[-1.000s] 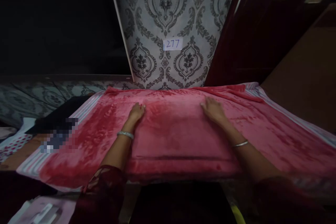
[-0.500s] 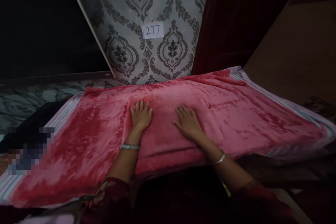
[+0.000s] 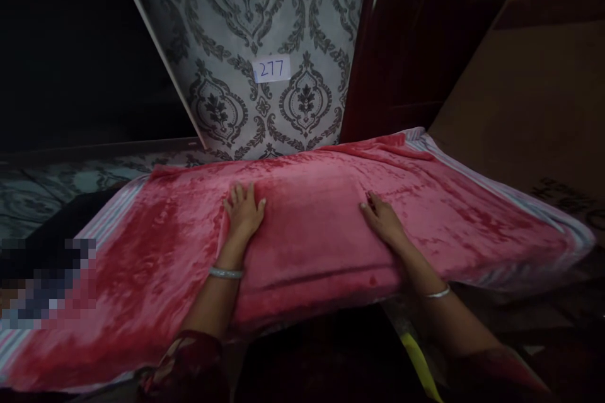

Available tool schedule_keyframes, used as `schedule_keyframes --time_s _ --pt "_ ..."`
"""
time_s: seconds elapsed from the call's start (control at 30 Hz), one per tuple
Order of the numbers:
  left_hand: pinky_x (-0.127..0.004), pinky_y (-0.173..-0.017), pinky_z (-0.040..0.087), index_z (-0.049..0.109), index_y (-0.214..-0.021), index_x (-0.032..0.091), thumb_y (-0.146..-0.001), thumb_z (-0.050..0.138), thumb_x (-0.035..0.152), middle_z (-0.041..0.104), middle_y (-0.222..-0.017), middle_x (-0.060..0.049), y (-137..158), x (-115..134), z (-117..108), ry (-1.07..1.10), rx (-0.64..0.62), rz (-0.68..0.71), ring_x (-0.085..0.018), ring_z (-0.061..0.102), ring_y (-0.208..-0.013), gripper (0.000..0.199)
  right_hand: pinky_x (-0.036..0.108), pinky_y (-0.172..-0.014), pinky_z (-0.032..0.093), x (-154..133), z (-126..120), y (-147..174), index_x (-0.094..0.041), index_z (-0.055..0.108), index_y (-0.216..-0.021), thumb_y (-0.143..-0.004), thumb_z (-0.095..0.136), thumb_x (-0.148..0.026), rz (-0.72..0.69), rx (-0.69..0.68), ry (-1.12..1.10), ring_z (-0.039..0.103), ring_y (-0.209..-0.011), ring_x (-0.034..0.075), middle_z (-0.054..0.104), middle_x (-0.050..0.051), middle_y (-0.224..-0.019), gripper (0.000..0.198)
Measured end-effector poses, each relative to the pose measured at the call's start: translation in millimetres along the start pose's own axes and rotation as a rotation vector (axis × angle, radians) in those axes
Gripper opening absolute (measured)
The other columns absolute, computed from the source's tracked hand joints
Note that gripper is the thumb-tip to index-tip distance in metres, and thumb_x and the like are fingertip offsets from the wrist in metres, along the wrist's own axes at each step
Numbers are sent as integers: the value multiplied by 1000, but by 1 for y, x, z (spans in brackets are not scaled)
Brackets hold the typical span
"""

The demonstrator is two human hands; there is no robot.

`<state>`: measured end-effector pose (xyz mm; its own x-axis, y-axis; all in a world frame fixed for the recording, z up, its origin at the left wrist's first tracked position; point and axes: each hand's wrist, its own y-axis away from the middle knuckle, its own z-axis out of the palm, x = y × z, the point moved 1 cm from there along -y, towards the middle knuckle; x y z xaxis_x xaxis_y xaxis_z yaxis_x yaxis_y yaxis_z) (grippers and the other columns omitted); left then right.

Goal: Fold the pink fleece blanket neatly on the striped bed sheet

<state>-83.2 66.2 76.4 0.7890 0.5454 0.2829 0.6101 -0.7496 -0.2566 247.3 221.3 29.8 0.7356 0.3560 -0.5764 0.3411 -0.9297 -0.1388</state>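
Observation:
A folded pink plush cloth (image 3: 312, 227) lies flat in the middle of a larger pink and red plush blanket (image 3: 165, 245) with striped borders. On the folded cloth's left side rests my left hand (image 3: 244, 211), palm down with the fingers spread. My right hand (image 3: 385, 220) is at the cloth's right edge, thumb toward the cloth and fingers pointing away from me. Its fingers look apart, partly hidden behind the thumb side. Neither hand has anything gripped.
Patterned wallpaper (image 3: 307, 19) with a paper label (image 3: 271, 68) reading 277 stands behind the blanket. A dark screen-like panel (image 3: 85, 50) is at left, a dark red door or cabinet (image 3: 401, 44) behind right, and a cardboard box (image 3: 534, 94) at far right. A yellow strip (image 3: 420, 365) hangs below.
My right hand has moved right, from the top of the folded cloth to its right edge. My left hand has shifted slightly left. The view has tilted up a little.

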Motion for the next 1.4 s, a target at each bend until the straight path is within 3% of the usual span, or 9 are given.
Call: schedule_keyframes --time_s 0.1,0.3,0.47,0.6,0.9,1.07,1.23,1.33,1.4 --pt "-60 -122 28 43 -154 14 -91 61 40 32 -165 -24 -17 -30 -10 230 45 -177 -39 30 -153 71 41 -114 43 -7 -6 -26 -11 44 -155 -97 45 -40 26 -37 -154 57 -133 28 57 17 -149 65" --pt "-43 -112 48 55 -141 12 -80 73 30 64 -141 -19 -42 -77 -7 864 -40 -486 -30 60 -132 66 42 -120 34 -18 -5 -65 -7 50 -151 -94 57 -37 205 -104 -432 50 -141 27 50 20 -154 64" --pt "-39 -89 62 67 -121 8 -76 78 35 77 -110 -18 -50 -73 -6 974 -118 -516 -29 75 -105 53 43 -108 48 -21 -2 -82 -8 58 -143 -91 64 -36 297 -136 -548 62 -128 28 58 21 -146 59" --pt "-42 -87 64 75 -90 13 -64 86 38 79 -83 -14 -54 -65 -11 1163 -264 -504 -32 77 -93 38 40 -102 53 -28 -1 -90 -10 62 -139 -87 72 -43 325 -162 -579 66 -121 29 63 22 -139 63" --pt "-45 -85 65 77 -89 14 -65 85 38 79 -85 -17 -52 -55 -33 1294 -422 -548 -35 77 -94 35 40 -82 62 -51 -9 -85 -9 75 -99 -89 60 -33 374 -439 -810 76 -85 28 78 16 -86 30" --pt "-44 -85 65 75 -92 11 -66 80 31 79 -89 -15 -78 -48 -76 1340 -170 -299 -32 77 -92 33 40 -84 61 -71 -51 -111 -14 72 -88 -77 69 -24 190 -295 -891 74 -85 26 77 11 -82 15" --pt "-41 -95 60 69 -117 18 -65 84 32 77 -110 -8 -102 -31 -148 1217 281 113 -27 71 -108 55 42 -87 59 -101 -110 -155 -15 69 -99 -66 72 -18 -260 103 -952 70 -90 23 75 4 -92 33" --pt "-39 -97 57 65 -121 19 -67 84 34 74 -116 -7 -95 -28 -169 1094 398 238 -26 67 -115 59 43 -91 57 -106 -126 -148 -15 66 -108 -66 71 -20 -381 254 -847 67 -96 23 74 3 -102 42" --pt "-38 -97 56 65 -118 19 -67 83 36 73 -115 -6 -81 -35 -165 1033 400 263 -26 66 -115 57 42 -95 55 -99 -122 -125 -16 65 -113 -68 71 -22 -387 315 -733 66 -102 24 73 5 -110 46"
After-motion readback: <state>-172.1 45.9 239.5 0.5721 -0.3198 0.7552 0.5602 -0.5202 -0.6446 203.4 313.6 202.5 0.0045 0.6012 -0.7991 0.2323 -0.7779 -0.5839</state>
